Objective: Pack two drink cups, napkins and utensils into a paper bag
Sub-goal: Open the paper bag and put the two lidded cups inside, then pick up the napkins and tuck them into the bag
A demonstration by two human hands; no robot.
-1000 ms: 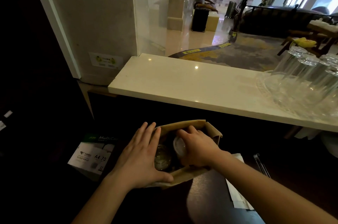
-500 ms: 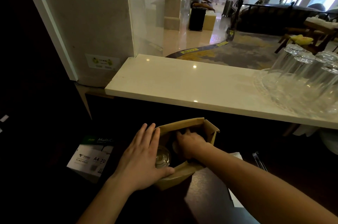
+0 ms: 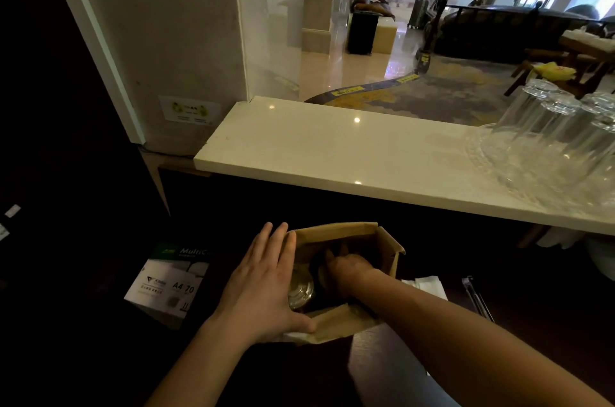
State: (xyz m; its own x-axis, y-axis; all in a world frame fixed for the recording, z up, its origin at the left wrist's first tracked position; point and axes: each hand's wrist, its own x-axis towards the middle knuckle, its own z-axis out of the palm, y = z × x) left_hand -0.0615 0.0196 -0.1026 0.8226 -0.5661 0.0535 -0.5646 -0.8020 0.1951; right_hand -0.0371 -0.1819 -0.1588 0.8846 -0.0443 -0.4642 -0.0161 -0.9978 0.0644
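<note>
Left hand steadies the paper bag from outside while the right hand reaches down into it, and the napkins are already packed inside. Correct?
Not quite. The head view shows the napkins still lying outside on the dark counter, right of the paper bag. The rest stands: left hand steadies the bag from outside, right hand reaches inside.

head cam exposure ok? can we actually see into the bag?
Head view: lit for the bright lobby, so the work area is underexposed. The paper bag interior is mostly shadow; one lidded cup shows, while the right hand inside hides whatever it holds. Left hand readable. Ceiling lights glare on the white counter; wide-angle bends its edge.
</note>
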